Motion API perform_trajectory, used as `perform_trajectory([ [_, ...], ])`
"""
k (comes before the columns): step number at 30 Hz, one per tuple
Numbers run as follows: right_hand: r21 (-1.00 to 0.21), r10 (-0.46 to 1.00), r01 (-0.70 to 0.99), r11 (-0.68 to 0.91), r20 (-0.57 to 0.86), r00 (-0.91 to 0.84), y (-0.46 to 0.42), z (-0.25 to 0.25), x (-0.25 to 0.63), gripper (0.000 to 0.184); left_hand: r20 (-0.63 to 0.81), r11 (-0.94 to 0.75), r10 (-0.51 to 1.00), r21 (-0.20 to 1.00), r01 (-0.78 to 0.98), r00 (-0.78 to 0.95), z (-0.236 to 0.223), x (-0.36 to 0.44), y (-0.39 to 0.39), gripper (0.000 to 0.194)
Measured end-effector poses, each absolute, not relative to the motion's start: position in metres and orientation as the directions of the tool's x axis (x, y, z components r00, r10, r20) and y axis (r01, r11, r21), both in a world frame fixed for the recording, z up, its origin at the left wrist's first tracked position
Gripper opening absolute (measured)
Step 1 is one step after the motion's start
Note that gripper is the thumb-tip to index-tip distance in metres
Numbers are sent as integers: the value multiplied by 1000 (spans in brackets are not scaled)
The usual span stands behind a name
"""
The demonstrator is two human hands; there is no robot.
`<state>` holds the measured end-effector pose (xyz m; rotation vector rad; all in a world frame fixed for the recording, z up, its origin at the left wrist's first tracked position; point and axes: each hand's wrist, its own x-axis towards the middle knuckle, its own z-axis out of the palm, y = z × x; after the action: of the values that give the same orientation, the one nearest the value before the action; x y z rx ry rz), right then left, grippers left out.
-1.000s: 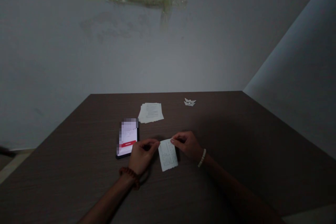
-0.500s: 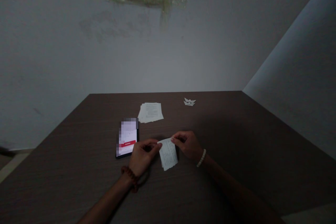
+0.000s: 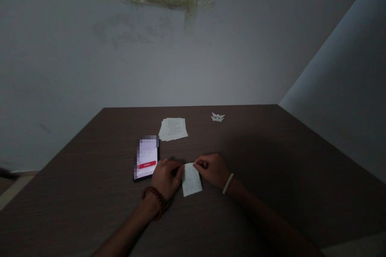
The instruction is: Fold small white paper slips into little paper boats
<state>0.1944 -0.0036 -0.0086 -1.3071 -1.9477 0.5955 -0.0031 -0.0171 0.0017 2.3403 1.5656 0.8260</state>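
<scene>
A small printed sheet of paper (image 3: 191, 180) is between my hands, close to the table surface. My left hand (image 3: 167, 176), with a brown bead bracelet at its wrist, pinches the paper's upper left corner between thumb and finger. At the upper right corner, my right hand (image 3: 213, 168) has its thumb and fingertips closed on the edge; a pale bead bracelet circles that wrist. Lines of text cover the visible face of the sheet. Just beyond my left hand lies a lit tablet or phone (image 3: 147, 156), its screen partly pixelated.
A stack of printed papers (image 3: 173, 129) lies behind the lit device. Two small folded paper boats (image 3: 218, 117) sit towards the back of the dark wooden table (image 3: 259, 136). The wall (image 3: 193, 68) rises behind the table's far edge.
Both hands have come slightly lower and nearer with the paper, which now looks flatter and straighter. My right hand has shifted a little to the left.
</scene>
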Motion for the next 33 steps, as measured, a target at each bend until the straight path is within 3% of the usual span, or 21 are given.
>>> perform_trajectory([
  [5,-598,901,675,431,322,-290,-5,-3,194,10,319,-441,886,361,822,335,-1,-3,-15,21],
  [14,-585,916,708,395,315,-251,-3,-6,196,4,345,-444,881,370,816,323,-5,-3,-13,15],
  [23,-503,875,716,484,308,-374,1,-10,200,10,330,-577,798,174,798,504,7,-8,-20,21],
  [33,-407,824,717,566,309,-475,1,-5,209,16,340,-567,803,183,803,489,4,-9,-22,21],
])
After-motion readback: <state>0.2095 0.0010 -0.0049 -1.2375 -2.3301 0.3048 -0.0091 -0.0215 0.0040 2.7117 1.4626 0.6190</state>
